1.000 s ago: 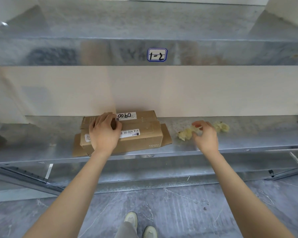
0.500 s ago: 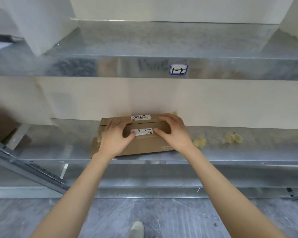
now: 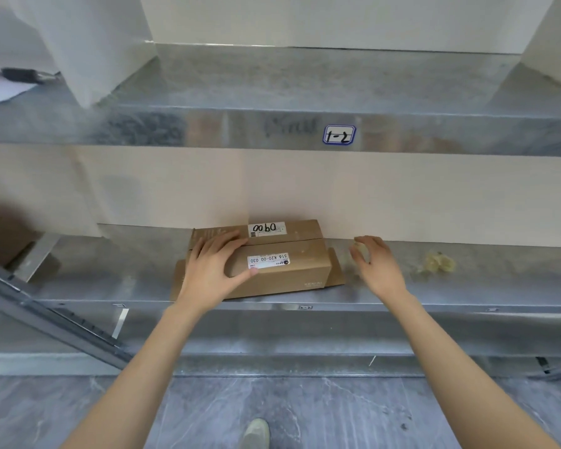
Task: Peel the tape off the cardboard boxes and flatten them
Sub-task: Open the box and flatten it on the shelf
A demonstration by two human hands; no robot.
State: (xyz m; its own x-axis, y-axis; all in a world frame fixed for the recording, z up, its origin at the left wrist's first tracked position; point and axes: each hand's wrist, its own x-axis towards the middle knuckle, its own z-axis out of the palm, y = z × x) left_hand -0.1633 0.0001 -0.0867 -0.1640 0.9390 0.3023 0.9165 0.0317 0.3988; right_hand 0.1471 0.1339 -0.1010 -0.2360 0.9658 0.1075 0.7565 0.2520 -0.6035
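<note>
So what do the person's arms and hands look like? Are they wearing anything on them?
The left arm and right arm are bare right down to the bottom of the picture, with no sleeves showing. The left hand and right hand have no gloves. I can see no watch, bracelet or rings on the wrists or fingers.

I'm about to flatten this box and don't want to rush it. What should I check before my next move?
1. Left hand steadies the cardboard box: ok.
2. Right hand free: not ok, it seems to pinch a tape scrap.
3. Right end flap open: ok.
4. Tape all off the box: cannot tell.
5. Tape wad clear of the box: ok, it lies apart on the shelf, farther right.
</note>
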